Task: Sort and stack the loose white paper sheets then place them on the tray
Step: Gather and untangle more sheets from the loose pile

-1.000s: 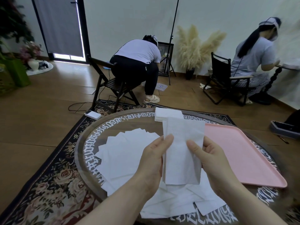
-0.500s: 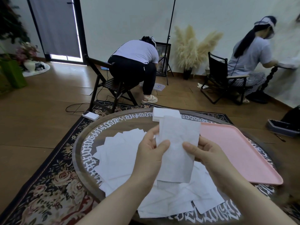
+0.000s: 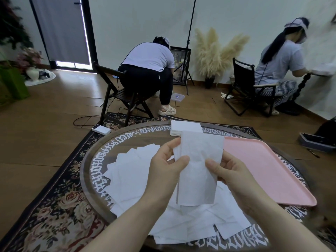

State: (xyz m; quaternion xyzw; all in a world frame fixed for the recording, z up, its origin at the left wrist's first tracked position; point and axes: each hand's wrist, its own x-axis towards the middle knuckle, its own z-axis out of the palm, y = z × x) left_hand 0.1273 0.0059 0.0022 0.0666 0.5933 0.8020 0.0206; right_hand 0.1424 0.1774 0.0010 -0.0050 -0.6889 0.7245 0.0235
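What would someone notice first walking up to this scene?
Both hands, left hand and right hand, hold a white paper sheet up over the loose sheets spread on the round table. At right lies the pink tray, bare.

Two bare forearms, no sleeves in view; left hand (image 3: 164, 171) and right hand (image 3: 231, 176) without rings, watch or gloves; short, unpainted nails.
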